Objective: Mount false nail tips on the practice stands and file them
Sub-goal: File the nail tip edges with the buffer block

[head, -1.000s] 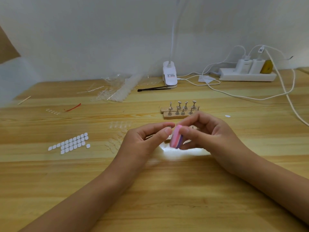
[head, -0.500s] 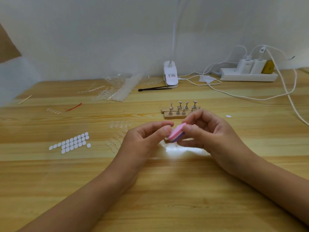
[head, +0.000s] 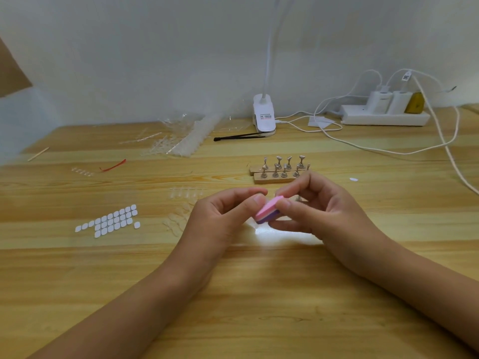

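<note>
I am watching the right hand (head: pixel 324 211) pinching the block (head: pixel 267 213), a small pink-over-purple buffer, with the thumb on its upper face and fingers curling beneath. It is hovering just above the surface (head: pixel 246 320) at the centre of my view. The left hand (head: pixel 220 218) is curling in from 9 o'clock, its thumb and forefinger closing together against the block's near end. I cannot tell what they are pinching, if anything, because it is too small and clear. The stands (head: pixel 278 168) are sitting just beyond the hands at 12 o'clock, and I cannot tell whether anything is mounted on them. Loose tips (head: pixel 178 218) are lying beside the left hand, with the white tabs (head: pixel 108 221) further out at 9 o'clock. I am judging the block to be light and a little squashy, with gritty faces that are helping the grip. It is best taken by its long edges, leaving a face free. The tips are likely thin, springy, slick plastic, apt to flick away. I am reckoning each wants a light pinch by its sides near the base, with the free edge left out for filing.
</note>
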`<state>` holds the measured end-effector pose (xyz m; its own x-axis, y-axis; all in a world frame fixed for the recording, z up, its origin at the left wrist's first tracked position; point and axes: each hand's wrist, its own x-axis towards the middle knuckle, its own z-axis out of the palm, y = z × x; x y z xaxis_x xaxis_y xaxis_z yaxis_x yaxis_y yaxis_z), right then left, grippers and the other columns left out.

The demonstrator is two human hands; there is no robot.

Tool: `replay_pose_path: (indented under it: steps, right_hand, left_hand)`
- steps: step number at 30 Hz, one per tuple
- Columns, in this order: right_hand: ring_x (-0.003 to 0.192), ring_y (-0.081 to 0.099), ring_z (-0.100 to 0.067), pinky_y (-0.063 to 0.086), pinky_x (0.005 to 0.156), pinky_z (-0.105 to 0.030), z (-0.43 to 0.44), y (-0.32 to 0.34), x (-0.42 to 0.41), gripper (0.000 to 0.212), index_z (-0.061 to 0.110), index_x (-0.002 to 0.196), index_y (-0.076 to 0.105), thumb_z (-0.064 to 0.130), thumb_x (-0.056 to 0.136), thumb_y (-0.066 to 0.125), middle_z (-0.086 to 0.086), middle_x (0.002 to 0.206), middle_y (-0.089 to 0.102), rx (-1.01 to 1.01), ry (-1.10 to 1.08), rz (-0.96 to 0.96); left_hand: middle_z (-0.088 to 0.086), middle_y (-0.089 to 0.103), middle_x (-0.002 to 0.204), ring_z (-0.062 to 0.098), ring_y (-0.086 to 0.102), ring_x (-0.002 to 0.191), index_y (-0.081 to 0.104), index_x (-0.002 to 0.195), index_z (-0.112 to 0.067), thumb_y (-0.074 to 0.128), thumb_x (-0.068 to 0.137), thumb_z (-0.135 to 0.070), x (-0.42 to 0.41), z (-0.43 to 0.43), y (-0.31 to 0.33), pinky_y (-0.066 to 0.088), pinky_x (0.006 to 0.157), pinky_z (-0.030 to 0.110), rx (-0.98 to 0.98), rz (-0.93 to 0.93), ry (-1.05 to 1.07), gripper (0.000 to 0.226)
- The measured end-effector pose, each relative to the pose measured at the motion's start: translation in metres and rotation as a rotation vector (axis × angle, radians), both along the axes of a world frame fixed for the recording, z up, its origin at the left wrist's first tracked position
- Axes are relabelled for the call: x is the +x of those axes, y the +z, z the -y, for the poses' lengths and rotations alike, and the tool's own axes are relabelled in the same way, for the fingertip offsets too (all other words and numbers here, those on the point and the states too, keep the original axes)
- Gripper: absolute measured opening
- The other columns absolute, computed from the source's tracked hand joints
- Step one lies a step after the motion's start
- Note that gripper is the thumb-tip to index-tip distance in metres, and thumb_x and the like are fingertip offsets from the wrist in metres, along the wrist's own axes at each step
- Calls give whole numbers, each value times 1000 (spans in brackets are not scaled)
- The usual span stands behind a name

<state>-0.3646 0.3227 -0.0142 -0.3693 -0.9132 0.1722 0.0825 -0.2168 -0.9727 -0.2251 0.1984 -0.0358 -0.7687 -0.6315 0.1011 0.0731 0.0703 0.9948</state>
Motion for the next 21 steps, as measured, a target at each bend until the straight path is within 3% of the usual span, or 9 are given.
replay_pose_path:
  steps: [4,9,14,21]
  right_hand:
    - [85,74,-27,59,72,-30,1,1,-4,32,-3,94,55,18,75,70,-10,86,74,-43,-105,26]
    - [88,74,-28,58,74,-27,1,-4,1,28,-1,96,55,15,78,70,-13,90,75,-4,19,-16]
    - [87,73,-26,58,72,-26,2,-1,-10,24,4,96,61,17,77,68,-9,93,73,-56,-115,57]
    - [90,73,-31,58,81,-33,2,-5,-5,26,1,101,60,15,82,70,-13,96,74,-17,39,-6]
  left_hand:
    - [-6,76,103,0,67,99,78,99,-32,74,78,-44,1,0,2,43,90,25,-5,-11,30,24]
    - [-8,76,103,5,69,102,77,102,-32,70,82,-41,2,-1,2,45,87,23,-37,-10,20,23]
    - [-9,75,107,3,67,105,77,104,-31,72,81,-43,1,-2,3,44,88,22,-53,-6,21,26]
    - [-8,76,105,5,68,104,77,104,-28,72,83,-41,2,-3,3,46,87,22,-49,-4,22,25]
